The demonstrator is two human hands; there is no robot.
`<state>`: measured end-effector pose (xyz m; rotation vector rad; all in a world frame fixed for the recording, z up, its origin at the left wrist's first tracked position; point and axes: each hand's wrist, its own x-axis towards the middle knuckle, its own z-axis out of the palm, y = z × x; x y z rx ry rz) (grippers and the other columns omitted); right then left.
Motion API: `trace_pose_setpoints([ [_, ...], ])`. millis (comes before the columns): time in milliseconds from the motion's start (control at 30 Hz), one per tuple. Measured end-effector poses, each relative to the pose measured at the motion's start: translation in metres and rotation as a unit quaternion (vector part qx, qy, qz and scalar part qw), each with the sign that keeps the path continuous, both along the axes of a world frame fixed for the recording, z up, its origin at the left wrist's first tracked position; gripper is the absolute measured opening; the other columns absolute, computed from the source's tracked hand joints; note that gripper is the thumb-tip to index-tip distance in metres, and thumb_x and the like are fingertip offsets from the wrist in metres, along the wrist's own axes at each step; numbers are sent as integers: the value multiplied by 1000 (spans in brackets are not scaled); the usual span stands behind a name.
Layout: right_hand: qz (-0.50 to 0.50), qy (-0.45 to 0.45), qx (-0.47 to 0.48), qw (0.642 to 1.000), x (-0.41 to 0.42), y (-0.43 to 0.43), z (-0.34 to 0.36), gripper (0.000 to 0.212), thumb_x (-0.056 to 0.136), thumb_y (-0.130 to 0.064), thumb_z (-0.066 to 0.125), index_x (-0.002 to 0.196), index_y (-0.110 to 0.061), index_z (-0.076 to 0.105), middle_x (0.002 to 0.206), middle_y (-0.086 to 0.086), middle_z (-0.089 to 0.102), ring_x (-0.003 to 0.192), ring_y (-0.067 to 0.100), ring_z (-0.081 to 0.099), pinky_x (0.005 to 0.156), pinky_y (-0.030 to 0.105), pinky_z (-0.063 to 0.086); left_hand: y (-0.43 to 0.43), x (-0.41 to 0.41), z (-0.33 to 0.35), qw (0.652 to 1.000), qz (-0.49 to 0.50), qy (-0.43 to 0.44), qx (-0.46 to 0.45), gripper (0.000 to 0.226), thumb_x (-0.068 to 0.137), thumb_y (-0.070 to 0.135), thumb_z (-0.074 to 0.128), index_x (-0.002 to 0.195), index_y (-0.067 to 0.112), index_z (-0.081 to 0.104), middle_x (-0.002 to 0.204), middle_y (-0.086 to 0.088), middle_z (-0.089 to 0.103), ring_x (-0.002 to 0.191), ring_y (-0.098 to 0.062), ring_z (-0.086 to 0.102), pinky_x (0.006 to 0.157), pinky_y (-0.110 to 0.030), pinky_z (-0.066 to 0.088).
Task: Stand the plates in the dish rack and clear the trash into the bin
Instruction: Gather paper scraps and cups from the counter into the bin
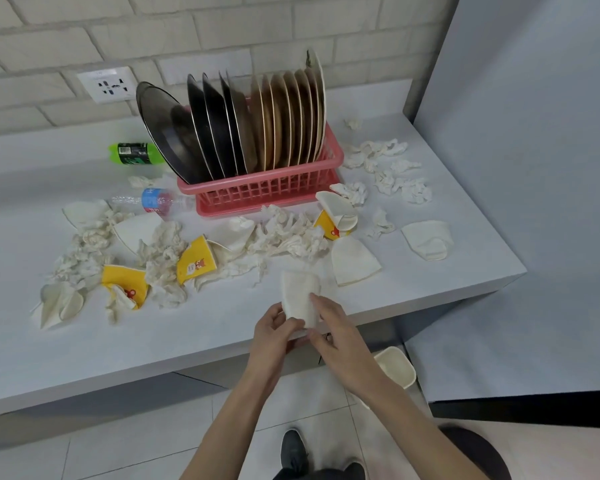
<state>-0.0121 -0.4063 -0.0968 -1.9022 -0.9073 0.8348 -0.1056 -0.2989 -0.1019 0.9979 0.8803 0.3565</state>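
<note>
Over the counter (174, 344), both hands (271, 336) (338, 341) grip a flattened cup (300, 294).

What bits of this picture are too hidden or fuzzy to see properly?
Head view:
- Bin: partly hidden by the right forearm; contents unclear.
- Green bottle: one end hidden behind the dark plates.
- Clear bottle: label too blurred to read.
- White paper item: blurred, lower end covered by left hand and right hand; cup or napkin unclear.

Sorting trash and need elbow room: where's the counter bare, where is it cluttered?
Bare: the near strip of counter in front of the yellow cups, and the far left corner behind the green bottle. Crowded: tissues in front of the dish rack and to its right.
</note>
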Motion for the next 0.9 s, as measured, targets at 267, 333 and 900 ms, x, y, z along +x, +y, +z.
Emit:
trace_pose_setpoints([
  [267, -89, -104, 29, 990, 60, 9, -5, 26, 96, -11, 57, 121, -18, 62, 129, -8, 50, 112, 0, 50, 92, 14, 45, 24, -4, -14, 997, -22, 67, 18, 24, 89, 13, 71, 111, 7, 66, 101, -10, 75, 89, -24, 73, 67, -33, 59],
  [333, -166, -141, 13, 976, 96, 16, -6, 27, 94, -12, 59, 120, -17, 60, 126, -3, 52, 114, 12, 52, 88, 18, 45, 26, -5, -17, 997, -27, 69, 15, 19, 88, 10, 70, 107, 8, 67, 99, -8, 75, 86, -23, 73, 66, -33, 60],
  [900, -197, -37, -129, 971, 150, 49, -26, 39, 78, -33, 80, 92, 2, 69, 90, 11, 69, 83, 22, 61, 64, 27, 40, 45, -16, -21, 997, -69, 29, -21, 25, 83, 12, 75, 107, 11, 68, 99, -6, 76, 88, -22, 72, 65, -33, 59],
])
